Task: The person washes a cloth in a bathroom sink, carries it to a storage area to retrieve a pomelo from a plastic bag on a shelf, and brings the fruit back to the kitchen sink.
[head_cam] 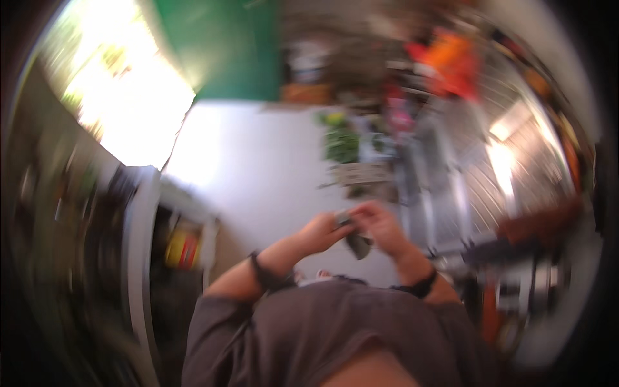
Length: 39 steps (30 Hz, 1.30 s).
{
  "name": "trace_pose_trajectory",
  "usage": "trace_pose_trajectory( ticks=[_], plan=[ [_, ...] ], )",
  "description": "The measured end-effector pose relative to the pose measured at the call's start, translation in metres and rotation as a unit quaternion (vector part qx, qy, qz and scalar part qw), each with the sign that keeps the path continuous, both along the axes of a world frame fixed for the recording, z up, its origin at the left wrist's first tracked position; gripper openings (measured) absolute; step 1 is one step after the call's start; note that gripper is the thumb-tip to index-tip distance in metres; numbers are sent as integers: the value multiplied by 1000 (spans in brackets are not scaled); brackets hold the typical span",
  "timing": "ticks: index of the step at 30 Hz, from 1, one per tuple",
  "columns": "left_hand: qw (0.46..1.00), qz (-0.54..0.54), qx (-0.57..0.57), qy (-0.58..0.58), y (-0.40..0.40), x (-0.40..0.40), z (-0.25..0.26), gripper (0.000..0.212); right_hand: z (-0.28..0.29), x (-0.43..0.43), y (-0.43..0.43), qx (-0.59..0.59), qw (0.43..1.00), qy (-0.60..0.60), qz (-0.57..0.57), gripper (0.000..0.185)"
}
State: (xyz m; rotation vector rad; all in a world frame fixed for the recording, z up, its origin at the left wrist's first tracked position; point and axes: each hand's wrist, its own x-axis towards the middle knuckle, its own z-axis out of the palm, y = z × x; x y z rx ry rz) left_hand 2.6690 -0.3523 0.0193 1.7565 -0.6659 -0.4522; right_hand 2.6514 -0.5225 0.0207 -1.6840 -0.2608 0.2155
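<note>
My left hand and my right hand meet in front of my body, fingertips touching or nearly so. A small grey object sits in the curled fingers of my left hand; blur hides what it is. Below the joined fingers hangs a dark olive, limp-looking piece, perhaps cloth or a pouch. Which hand bears its weight, I cannot tell. The fingers of my right hand are bent in towards the grey object. Dark bands circle both forearms.
Beyond my hands are green leaves and a greyish block on the pale floor. A metal ladder-like frame lies to the right. At left stands an open cabinet holding a yellow container. A green panel borders a bright opening.
</note>
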Motion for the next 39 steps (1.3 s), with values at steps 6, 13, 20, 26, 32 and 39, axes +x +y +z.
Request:
trace_pose_trajectory(
  ticks=[6, 13, 20, 26, 32, 39],
  plan=[
    [983, 181, -21, -22, 54, -41, 4, 22, -23, 3, 5, -50, 985, 40, 160, 55],
    [880, 467, -66, -52, 136, -137, 17, 16, -68, 22, 66, -103, 949, 112, 274, 27],
    [680, 714, -159, -47, 251, -236, 48, 21, -59, 39, 131, -150, 940, 95, 290, 19],
    [524, 838, -122, -92, 380, -296, 44, 27, -64, 44, 205, -157, 939, 97, 290, 18],
    [390, 827, 369, -168, 461, -254, -30, 69, -57, 35, 273, -170, 932, 100, 305, 17],
    [701, 636, 304, -104, 473, -50, -108, 62, -69, 43, 246, -213, 946, 120, 212, 17]
  ],
)
